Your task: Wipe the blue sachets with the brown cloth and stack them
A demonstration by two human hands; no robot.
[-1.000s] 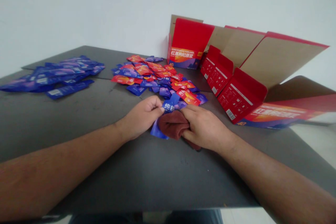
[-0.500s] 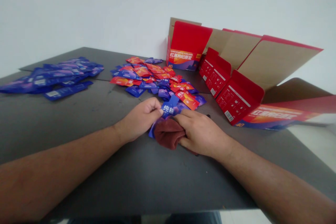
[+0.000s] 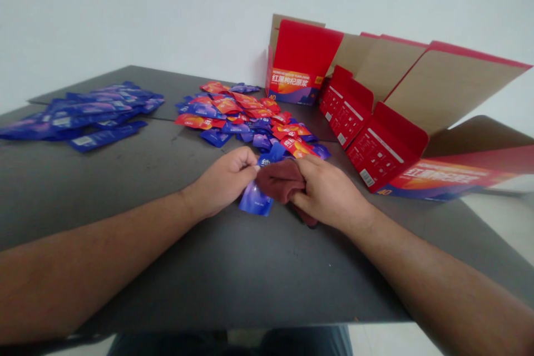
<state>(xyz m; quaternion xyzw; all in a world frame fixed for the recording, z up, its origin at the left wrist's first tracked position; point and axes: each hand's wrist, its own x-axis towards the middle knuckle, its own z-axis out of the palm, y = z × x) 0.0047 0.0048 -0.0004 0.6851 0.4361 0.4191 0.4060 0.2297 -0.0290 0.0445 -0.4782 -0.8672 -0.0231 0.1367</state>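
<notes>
One held pouch (image 3: 255,198) outside open boxes (image 3: 377,147)

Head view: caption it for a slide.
Left hand pinches a blue pouch; right hand holds a brown cloth over it.

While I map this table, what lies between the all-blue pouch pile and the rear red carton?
The head view shows the red-and-blue pouch pile between them, plus tabletop.

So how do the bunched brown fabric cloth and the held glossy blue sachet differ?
The bunched brown fabric cloth looks plain; the held glossy blue sachet carries white lettering. The right hand grips the cloth; the left hand pinches the sachet. The cloth partly hides the sachet. Both are held.
</notes>
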